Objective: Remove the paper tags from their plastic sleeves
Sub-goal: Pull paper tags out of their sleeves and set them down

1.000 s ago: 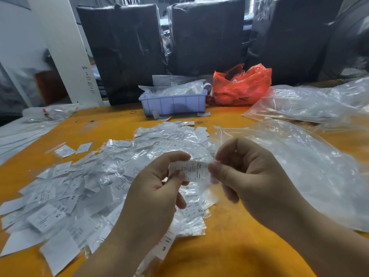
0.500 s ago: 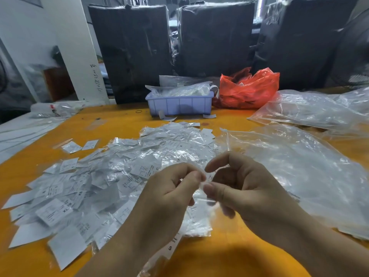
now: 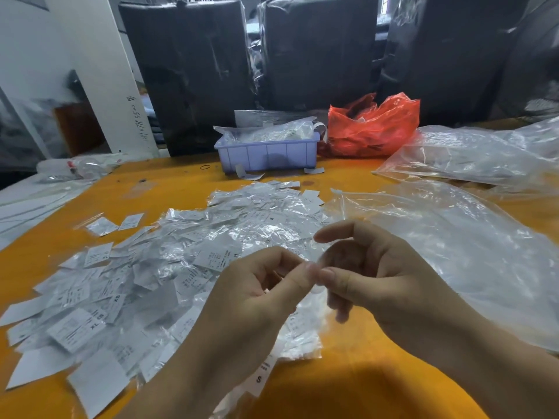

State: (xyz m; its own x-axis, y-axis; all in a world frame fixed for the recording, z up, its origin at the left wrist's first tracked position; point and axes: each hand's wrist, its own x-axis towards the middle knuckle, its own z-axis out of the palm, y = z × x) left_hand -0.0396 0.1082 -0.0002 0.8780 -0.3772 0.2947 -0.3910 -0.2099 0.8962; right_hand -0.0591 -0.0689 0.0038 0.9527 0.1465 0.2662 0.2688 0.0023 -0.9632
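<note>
Nearest: a tag marked S point(image 3: 259, 378) lies on the orange table point(image 3: 348, 385), partly under the left wrist; left hand point(image 3: 251, 303) and right hand point(image 3: 384, 282) meet above the near edge of the tag pile point(image 3: 145, 285), thumb tips almost touching; left thumb and forefinger are pressed together on something thin and clear between the two hands, probably a plastic sleeve point(image 3: 317, 264), too blurred and see-through to say for sure; right thumb closes on the same spot, right forefinger sticks out straight and raised, the other right fingers curl underneath; cannot tell if a paper tag is inside what they pinch.

Left of the hands: the pile spreads over the table; loose white paper tags with size print (XL, XS) mixed with crinkled clear sleeves; a few stray tags lie apart at the pile's far left edge.

Right of the hands: a large clear plastic bag point(image 3: 453, 252) lies flat on the table, just beside the right hand and running under the forearm; a second clear bag point(image 3: 472, 155) lies further back on the right.

Far edge of the table: a lilac plastic bin point(image 3: 266, 154) filled with clear plastic; a rubber band point(image 3: 205, 167) just left of it; a red plastic bag point(image 3: 372, 128) touching its right side; behind all this, black wrapped bundles point(image 3: 193, 71) stand in a row.
</note>
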